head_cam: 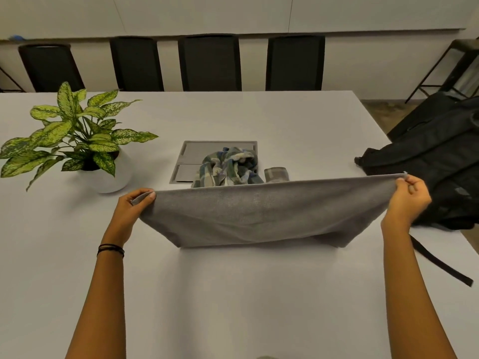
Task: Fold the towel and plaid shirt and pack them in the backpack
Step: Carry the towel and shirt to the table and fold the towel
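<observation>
Stretching a grey towel (248, 216) between both hands, the person holds its top edge taut above the white table (233, 294), while its lower part sags down and touches the tabletop. The left hand (132, 206) is closed around the towel's left corner, fingers curled over the cloth. The right hand (407, 200) pinches the right corner between thumb and fingertips. A dark band sits on the left wrist.

Behind the towel, a crumpled plaid shirt (228, 167) lies partly over a grey recessed panel (191, 154) set into the table, its sleeve cuff trailing out to the right. A black backpack (438, 161) rests at the table's right edge, near the right hand, with one strap (440, 263) running along the tabletop. A potted plant (77, 136) in a white pot stands well to the left. Black chairs (210, 63) line the far side.
</observation>
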Available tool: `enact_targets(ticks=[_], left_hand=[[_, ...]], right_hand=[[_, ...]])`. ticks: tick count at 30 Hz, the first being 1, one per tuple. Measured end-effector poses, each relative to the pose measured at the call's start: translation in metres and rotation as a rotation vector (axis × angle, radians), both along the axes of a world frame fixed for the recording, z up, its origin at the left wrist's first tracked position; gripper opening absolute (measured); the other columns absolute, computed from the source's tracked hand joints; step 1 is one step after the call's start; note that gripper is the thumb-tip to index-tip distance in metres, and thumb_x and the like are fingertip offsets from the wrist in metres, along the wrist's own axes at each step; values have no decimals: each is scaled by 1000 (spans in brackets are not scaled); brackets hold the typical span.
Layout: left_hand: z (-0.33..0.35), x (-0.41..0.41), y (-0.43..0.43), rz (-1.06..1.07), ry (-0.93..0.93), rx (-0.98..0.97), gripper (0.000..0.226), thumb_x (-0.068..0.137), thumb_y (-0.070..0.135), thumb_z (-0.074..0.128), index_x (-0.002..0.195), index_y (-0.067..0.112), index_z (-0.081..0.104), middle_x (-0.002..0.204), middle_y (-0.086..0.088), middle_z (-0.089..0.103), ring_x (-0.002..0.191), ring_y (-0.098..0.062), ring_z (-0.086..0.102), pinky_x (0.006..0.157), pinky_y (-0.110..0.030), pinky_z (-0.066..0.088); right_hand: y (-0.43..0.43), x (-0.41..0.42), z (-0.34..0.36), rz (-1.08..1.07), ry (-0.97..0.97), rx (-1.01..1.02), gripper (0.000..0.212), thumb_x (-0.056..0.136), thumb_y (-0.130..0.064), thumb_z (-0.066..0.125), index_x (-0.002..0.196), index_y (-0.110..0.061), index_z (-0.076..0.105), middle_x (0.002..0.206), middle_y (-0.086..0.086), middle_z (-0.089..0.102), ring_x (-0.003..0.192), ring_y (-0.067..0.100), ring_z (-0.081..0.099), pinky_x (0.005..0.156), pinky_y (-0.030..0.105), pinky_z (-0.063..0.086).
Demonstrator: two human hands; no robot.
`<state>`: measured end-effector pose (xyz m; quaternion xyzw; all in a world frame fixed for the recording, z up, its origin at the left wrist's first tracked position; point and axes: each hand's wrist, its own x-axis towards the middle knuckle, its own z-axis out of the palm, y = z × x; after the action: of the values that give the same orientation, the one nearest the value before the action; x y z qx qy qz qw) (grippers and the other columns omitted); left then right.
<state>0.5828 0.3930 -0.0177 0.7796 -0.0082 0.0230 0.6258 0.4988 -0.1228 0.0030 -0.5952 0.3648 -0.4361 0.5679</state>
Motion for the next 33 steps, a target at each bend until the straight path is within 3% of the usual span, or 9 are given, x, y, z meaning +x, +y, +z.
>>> enact_targets(ticks=[3,8,10,14,19,21,27,30,33], left_hand=[[-11,-9,4,-39,71,30,12,90,10,56,84,18,64,88,0,62,86,-12,54,72,-25,42],[-31,-27,4,-102,174,59,11,91,13,54,87,15,64,89,-2,62,85,-15,55,72,-28,43],[-40,-34,8,-152,233,52,11,90,22,57,89,13,64,89,-6,62,85,-18,56,71,-29,44],[-59,-45,18,-293,395,32,35,66,50,66,82,19,70,84,-4,67,78,-16,61,65,-22,50],[-85,-57,28,-429,600,20,34,70,43,67,84,13,70,88,-10,68,79,-19,64,67,-23,52],[-96,-62,29,-435,663,24,28,81,35,67,88,8,67,89,-12,67,79,-19,64,66,-24,52],[-130,-79,30,-405,837,9,19,94,13,47,93,4,64,88,-10,66,77,-18,62,65,-23,52],[-146,-88,33,-447,922,50,19,94,12,48,95,2,64,87,-9,66,77,-17,61,66,-21,49],[-157,-94,37,-448,990,79,18,92,11,50,95,1,65,88,-11,66,79,-19,61,67,-22,50]], right_hand=[[2,-14,-8,-2,-4,12,23,86,-10,50,76,-30,56,78,-15,56,73,-6,54,76,13,44],[4,-36,-34,18,46,16,20,89,-13,45,80,-28,56,81,-17,54,81,-3,52,82,15,43],[3,-46,-46,29,61,18,16,89,-12,45,87,-22,57,81,-16,53,80,-2,51,80,15,42],[3,-66,-65,36,92,47,29,87,-7,43,74,-31,53,77,-13,52,75,-2,48,74,15,41],[4,-89,-86,75,153,121,31,84,-1,42,70,-27,54,76,-9,53,73,0,48,67,15,40],[6,-97,-94,84,181,149,33,84,1,41,68,-24,54,74,-9,53,70,0,47,63,15,39],[7,-124,-123,128,285,237,38,85,2,43,63,-25,58,73,-4,55,71,9,48,63,23,39],[5,-136,-137,221,470,346,34,86,-2,48,61,-22,60,75,0,55,73,18,48,58,26,37],[6,-146,-148,343,698,423,14,85,-7,51,75,-12,59,82,8,54,72,23,46,55,27,35]])
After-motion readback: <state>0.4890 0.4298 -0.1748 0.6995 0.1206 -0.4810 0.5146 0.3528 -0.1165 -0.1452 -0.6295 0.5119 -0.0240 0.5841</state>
